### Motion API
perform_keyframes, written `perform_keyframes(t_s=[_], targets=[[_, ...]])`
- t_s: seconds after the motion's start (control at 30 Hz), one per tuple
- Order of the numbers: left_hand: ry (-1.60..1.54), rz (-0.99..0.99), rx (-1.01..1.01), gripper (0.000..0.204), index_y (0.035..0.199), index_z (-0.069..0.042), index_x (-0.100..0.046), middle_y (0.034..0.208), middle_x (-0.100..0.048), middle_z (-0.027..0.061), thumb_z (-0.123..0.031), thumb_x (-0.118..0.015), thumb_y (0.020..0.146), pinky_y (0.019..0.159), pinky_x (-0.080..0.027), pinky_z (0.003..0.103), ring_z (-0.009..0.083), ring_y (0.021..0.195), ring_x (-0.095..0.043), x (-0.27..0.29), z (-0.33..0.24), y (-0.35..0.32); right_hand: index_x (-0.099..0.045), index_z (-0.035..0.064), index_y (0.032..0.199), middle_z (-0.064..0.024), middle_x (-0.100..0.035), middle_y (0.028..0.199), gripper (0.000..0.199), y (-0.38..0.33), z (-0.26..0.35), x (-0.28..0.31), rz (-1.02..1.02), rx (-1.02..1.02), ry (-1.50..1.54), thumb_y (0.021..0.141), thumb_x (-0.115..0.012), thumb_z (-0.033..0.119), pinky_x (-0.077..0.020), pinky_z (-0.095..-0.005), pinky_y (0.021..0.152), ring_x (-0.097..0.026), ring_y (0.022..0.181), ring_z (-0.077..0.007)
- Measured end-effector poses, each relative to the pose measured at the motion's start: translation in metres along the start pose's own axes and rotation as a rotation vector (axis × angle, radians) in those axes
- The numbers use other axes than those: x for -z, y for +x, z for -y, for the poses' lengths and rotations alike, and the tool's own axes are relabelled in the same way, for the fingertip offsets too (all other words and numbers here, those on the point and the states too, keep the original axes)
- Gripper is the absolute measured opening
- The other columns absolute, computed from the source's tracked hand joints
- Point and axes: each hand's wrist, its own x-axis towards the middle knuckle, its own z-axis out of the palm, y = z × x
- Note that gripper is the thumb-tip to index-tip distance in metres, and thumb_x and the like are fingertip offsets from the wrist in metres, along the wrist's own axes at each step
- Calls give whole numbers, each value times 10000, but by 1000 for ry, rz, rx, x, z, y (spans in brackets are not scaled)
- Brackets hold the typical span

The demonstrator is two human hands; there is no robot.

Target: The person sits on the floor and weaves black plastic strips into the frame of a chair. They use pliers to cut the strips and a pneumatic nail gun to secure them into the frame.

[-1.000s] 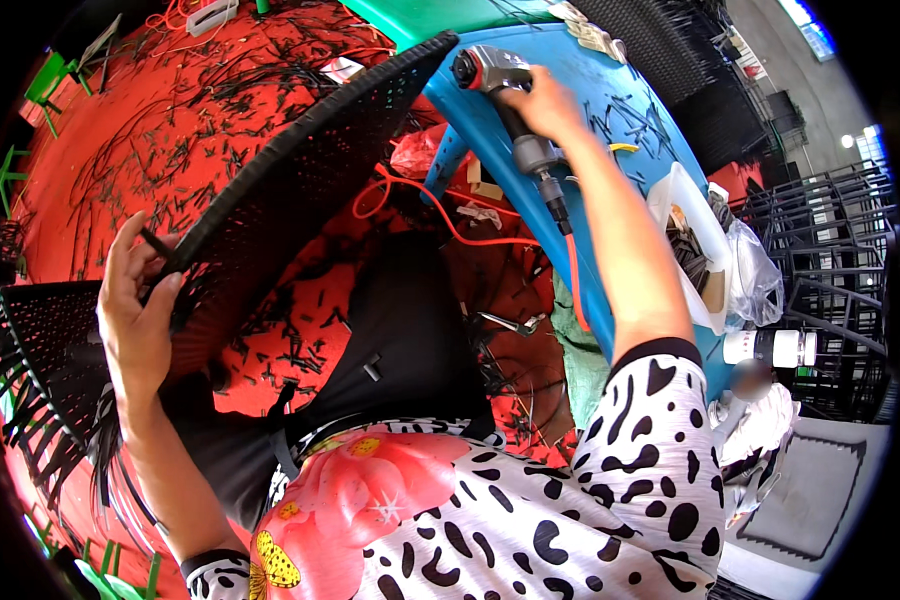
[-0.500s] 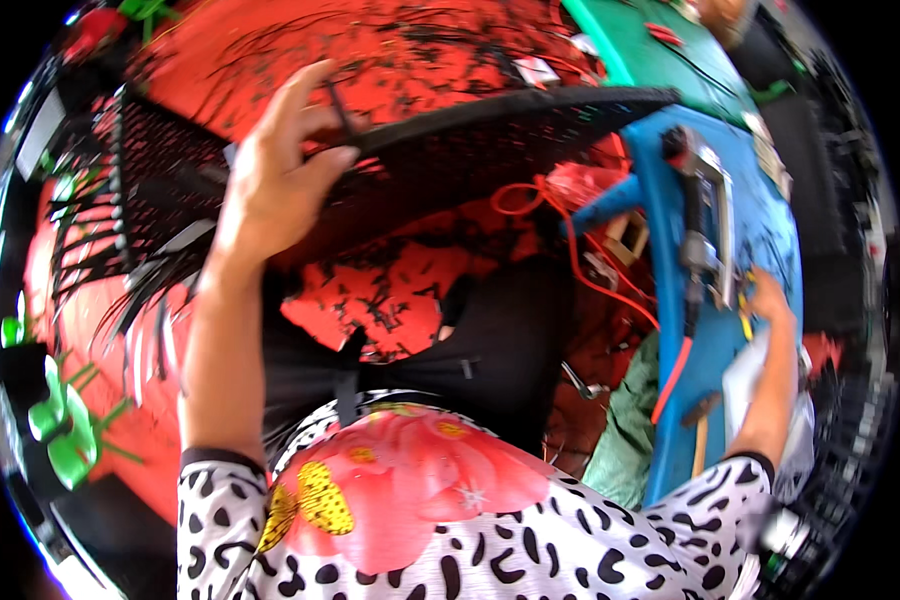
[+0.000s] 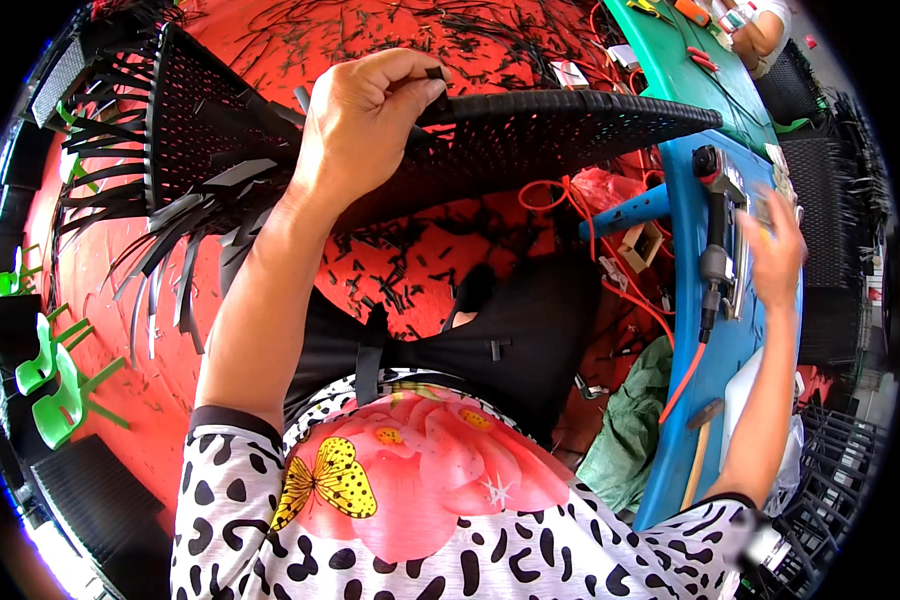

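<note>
A black woven panel [image 3: 550, 125] of plastic strips spans above my lap, its thick rim curving from the centre to the right. At the rim's left end, my left hand [image 3: 365, 125] pinches a short black strip [image 3: 435, 76] between thumb and fingertips. Loose strip ends [image 3: 185, 215] hang from the woven part at left. Over the blue table [image 3: 685, 420], my right hand [image 3: 775, 250] is raised and blurred, with a bit of yellow from a small tool showing at its fingers. Beside it lies an air stapler [image 3: 715, 230] with a red hose.
A hammer [image 3: 702, 450] and a plastic bag [image 3: 740, 400] lie on the blue table. A green table [image 3: 670, 50] adjoins it, with another person's arm [image 3: 760, 40] beyond. Black scraps litter the red floor [image 3: 370, 265]. Green chairs [image 3: 58, 410] stand at left.
My left hand has moved right along the rim and now pinches a strip end. My right hand has lifted from the blue table, where the yellow-handled tool no longer shows.
</note>
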Motion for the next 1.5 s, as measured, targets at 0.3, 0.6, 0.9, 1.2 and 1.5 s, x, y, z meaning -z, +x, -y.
perform_keyframes(t_s=[0.3,0.6,0.9,1.2,1.5], targets=[[97,-57,-87,92,936,-1,-680,798,-655,66,-13,-644,852,689,-479,238,119,740,-626,-6,-5,-12,-645,84,882,-108,-601,836,476,93,184,-61,92,560,-211,706,-752,513,-457,-425,749,-589,870,-287],[93,-87,-156,91,911,-13,-678,769,-649,89,-12,-646,826,634,-468,259,158,667,-613,-7,-8,-17,-663,99,902,-103,-616,849,487,94,192,-61,87,580,-313,706,-739,538,-459,-425,757,-603,883,-279],[67,-84,-181,79,907,-7,-676,769,-648,85,-4,-640,836,638,-468,247,140,674,-608,-7,-5,-17,-658,108,777,-95,-609,774,386,102,195,-82,26,644,-326,683,-772,464,-457,-408,716,-619,834,-251],[-55,288,-356,142,796,-6,-637,793,-641,59,-99,-741,767,759,-463,298,181,790,-612,19,-6,-18,-639,59,903,-129,-614,852,431,47,100,-36,163,81,-132,816,-686,478,-472,-441,722,-606,825,-341],[451,73,-156,339,1045,-37,-667,991,-677,126,-199,-735,755,781,-510,377,299,910,-655,-11,-9,-20,-626,-3,1104,-301,-632,1070,667,-99,-110,13,491,-749,-667,852,-554,611,-463,-509,888,-596,1049,-455]])
